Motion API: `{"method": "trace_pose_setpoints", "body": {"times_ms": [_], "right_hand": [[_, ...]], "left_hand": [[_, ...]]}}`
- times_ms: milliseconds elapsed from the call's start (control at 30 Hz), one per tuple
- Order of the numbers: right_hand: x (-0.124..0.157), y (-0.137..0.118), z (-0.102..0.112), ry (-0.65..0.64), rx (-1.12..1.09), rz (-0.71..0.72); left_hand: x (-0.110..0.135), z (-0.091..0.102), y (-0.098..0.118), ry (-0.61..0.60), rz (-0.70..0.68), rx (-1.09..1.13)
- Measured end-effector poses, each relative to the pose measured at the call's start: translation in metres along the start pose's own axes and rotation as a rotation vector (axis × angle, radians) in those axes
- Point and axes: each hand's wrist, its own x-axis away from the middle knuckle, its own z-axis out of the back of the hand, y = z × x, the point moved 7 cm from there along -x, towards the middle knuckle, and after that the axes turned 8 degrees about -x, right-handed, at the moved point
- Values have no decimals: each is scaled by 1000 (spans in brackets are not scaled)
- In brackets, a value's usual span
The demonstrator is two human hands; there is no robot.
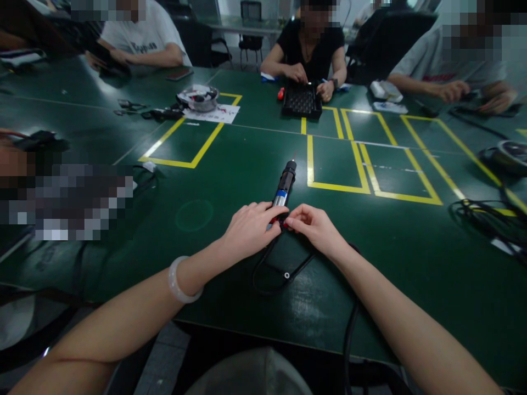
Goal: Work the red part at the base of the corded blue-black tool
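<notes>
In front of me an electric screwdriver (287, 178) lies on the green table, its thin bit pointing away. My left hand (253, 227) wraps its fingers over the rear of the body, which has a blue band. At that same rear end, the fingertips of my right hand (310, 224) pinch together by a small red part (285, 224); whether they grip it or only touch it is unclear. A black cable (263, 288) loops below my hands, and a small white-and-metal ring (287, 275) sits on it. My fingers partly hide the tool's back end.
Yellow tape rectangles (340, 187) mark the table (230, 192). A round metal bowl (201, 99) of parts rests on paper at the left back. Across sits a person with a black tray (302, 101); other people are on both sides. Coiled black cables (486, 219) lie at right.
</notes>
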Motion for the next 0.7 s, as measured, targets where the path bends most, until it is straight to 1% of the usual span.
{"method": "trace_pose_setpoints", "body": {"times_ms": [467, 700], "right_hand": [[1, -2, -3, -45, 75, 83], [3, -8, -2, -47, 187, 101]], "left_hand": [[3, -3, -1, -35, -28, 27], [5, -3, 0, -43, -33, 20]]}}
